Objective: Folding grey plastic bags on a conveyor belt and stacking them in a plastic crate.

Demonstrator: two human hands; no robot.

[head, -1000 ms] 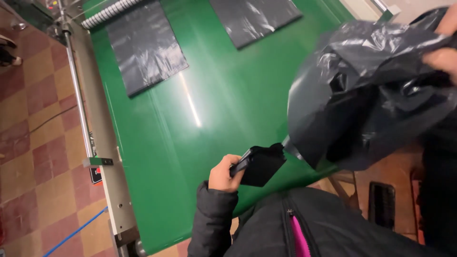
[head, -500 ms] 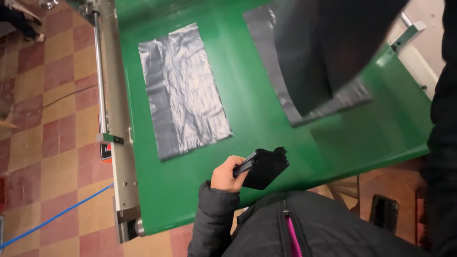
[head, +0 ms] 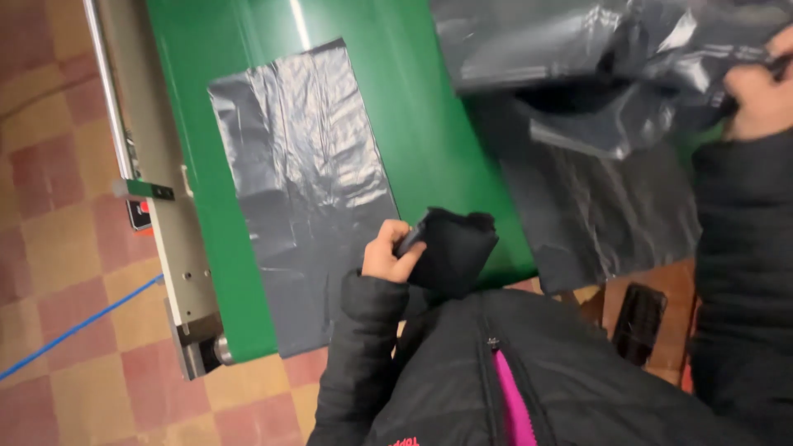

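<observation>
A view from above, looking down a person's dark puffer jacket [head: 529, 380] with a pink zip line, onto a green conveyor belt [head: 429, 124] that serves as the main landmark.

The left hand [head: 388, 252] is at the near edge of the belt, just in front of the jacket. Its fingers are curled and pinching the top of a small folded black item [head: 453, 248], probably fabric or a folded bag (its exact kind is hard to tell). The item hangs over the belt's near edge.

The right hand [head: 760, 91] is raised above the belt's right side, closed in a grip on a crumpled dark grey plastic bag [head: 611, 74], which billows loosely across the upper right of the belt.

Lying flat on the belt, just to the left of the left hand, is a flat grey plastic bag [head: 297, 182], spread smooth and overhanging the belt's near edge. A second flat bag [head: 595, 215] lies on the right of the belt, under the held one.

Along the belt's left side runs a metal side rail [head: 157, 190]. Beyond the rail is a checkered tile floor [head: 58, 248] with a blue line on it.
</observation>
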